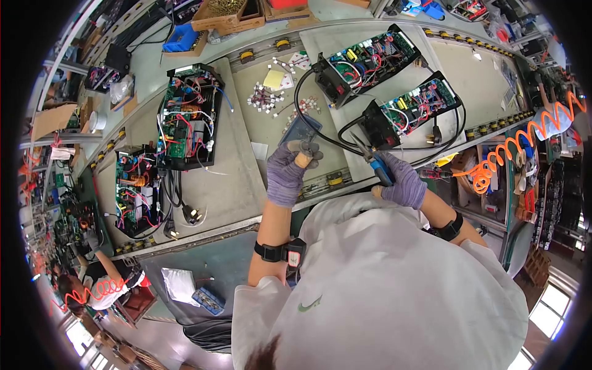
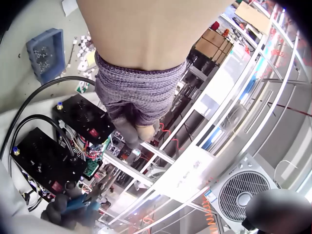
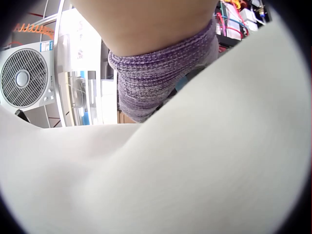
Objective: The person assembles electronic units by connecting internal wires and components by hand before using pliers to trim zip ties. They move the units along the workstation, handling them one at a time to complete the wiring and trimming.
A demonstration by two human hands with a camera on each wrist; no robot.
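Note:
Both hands wear purple-grey knit gloves. The right hand (image 1: pixel 404 182) grips blue-handled pliers (image 1: pixel 380 169), their long jaws pointing up toward the cables of the nearer right-hand electronics unit (image 1: pixel 419 108). The left hand (image 1: pixel 288 169) hovers just below a small blue tray (image 1: pixel 300 131), its fingers curled in; I cannot tell whether something small is between them. Small metal parts lie in the tray (image 2: pixel 46 56), seen in the left wrist view. A second unit (image 1: pixel 367 61) with a black end plate sits behind the first. In the right wrist view, white cloth hides most of the right hand (image 3: pixel 146 92).
Two more open units (image 1: pixel 188 120) (image 1: pixel 137 191) stand at the left, with plugs and cables beside them. White connectors (image 1: pixel 265 98) lie scattered mid-bench. A coiled orange hose (image 1: pixel 487 166) hangs at the right. Another person (image 1: pixel 98 277) works at the far left.

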